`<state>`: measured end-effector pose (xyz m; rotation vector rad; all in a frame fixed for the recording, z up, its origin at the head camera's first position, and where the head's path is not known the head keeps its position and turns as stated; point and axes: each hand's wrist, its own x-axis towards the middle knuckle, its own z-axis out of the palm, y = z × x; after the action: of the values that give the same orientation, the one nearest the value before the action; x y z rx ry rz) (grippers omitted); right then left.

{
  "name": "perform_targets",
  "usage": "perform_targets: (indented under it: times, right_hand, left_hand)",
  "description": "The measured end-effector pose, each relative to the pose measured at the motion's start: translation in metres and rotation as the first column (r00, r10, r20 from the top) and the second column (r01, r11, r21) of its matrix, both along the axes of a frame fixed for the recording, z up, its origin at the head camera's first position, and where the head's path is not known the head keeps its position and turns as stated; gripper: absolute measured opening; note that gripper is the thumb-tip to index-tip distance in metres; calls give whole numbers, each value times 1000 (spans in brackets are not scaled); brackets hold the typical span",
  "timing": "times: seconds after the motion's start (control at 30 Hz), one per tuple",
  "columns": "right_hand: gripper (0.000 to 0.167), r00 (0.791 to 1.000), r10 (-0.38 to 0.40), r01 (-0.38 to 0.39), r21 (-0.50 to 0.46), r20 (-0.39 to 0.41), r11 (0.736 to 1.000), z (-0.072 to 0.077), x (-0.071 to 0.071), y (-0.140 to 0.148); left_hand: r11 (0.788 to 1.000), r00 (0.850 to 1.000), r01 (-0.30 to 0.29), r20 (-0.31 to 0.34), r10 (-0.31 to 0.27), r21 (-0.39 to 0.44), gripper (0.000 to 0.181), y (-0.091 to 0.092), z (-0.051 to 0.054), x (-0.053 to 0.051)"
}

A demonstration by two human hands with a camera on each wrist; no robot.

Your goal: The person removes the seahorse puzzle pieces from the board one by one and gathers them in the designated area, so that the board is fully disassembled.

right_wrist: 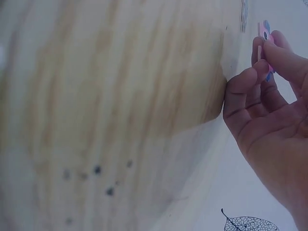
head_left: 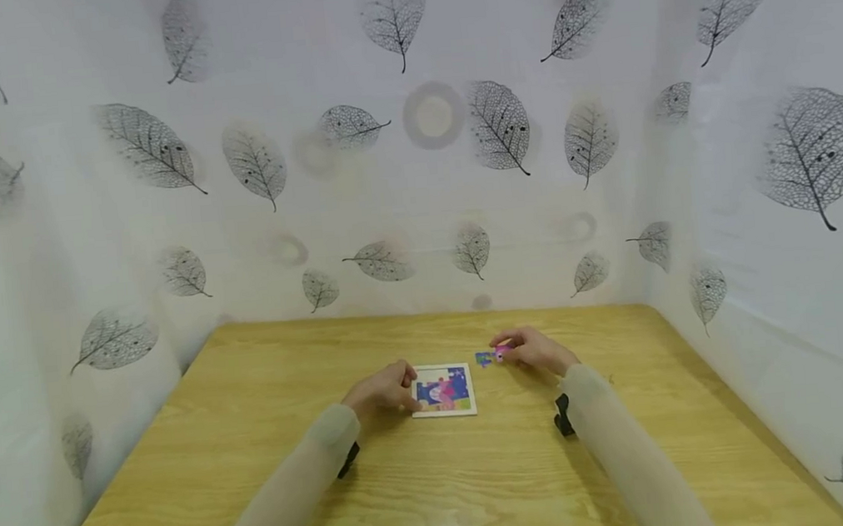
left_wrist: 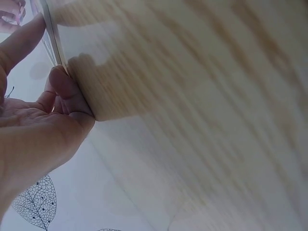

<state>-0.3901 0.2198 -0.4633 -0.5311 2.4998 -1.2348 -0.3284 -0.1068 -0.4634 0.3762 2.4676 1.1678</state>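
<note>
A white-framed puzzle board (head_left: 445,412) lies on the wooden table, with blue, pink and green pieces in it and a pale bare area at its upper left. My left hand (head_left: 383,387) holds the board's left edge between thumb and fingers; the left wrist view shows this hand (left_wrist: 48,106) at the thin edge. To the right of the board, my right hand (head_left: 537,351) pinches a pink piece (head_left: 502,353), seen edge-on in the right wrist view between the thumb and fingers of this hand (right_wrist: 274,106). Beside it is a blue-green piece (head_left: 483,359); whether they touch, I cannot tell.
The wooden table (head_left: 440,470) extends around the board. A white curtain (head_left: 401,198) with grey leaf prints stands behind the table and along both sides. Dark bands show at both wrists under the pale sleeves.
</note>
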Motion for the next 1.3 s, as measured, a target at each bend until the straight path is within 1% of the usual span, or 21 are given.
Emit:
perform_targets:
  times: [0.13, 0.3, 0.47, 0.6, 0.7, 0.77, 0.87, 0.97, 1.13, 1.3]
  right_hand:
    - [32, 1000, -24, 24, -15, 17, 1000, 0, -1, 0]
    - [30, 998, -47, 47, -1, 29, 999, -2, -2, -3]
    - [29, 999, -33, 32, 17, 24, 999, -4, -1, -6]
    - [29, 999, -40, 40, 18, 15, 999, -6, 2, -7]
    - [29, 997, -72, 72, 15, 20, 997, -7, 2, -6]
    - [29, 996, -87, 87, 17, 18, 996, -8, 1, -5]
    - [29, 994, -105, 104, 23, 11, 994, -9, 0, -5]
    - [29, 994, -110, 110, 15, 17, 994, -9, 0, -5]
    - [30, 993, -109, 110, -22, 49, 994, -9, 1, -5]
    - [31, 995, -102, 102, -5, 21, 995, -11, -1, -3]
  left_hand:
    - [1000, 1000, -16, 10, 16, 1, 47, 1, 0, 1]
    - [1000, 1000, -27, 12, 27, -2, 48, -1, -1, 2]
    - [999, 999, -47, 23, 47, -4, 45, -4, 0, 7]
    - [1000, 1000, -26, 17, 26, -10, 43, -5, 2, 8]
    - [1000, 1000, -9, 16, 9, -3, 45, -3, 2, 7]
    - [1000, 999, -19, 26, 19, 7, 45, -2, 1, 5]
    - [1000, 1000, -20, 18, 20, 1, 46, -1, -1, 2]
    - [1000, 1000, -15, 4, 15, -14, 47, -1, -2, 0]
    - [1000, 1000, -8, 0, 8, -18, 48, -1, 0, 2]
    - [1000, 1000, 1, 0, -1, -16, 48, 0, 1, 2]
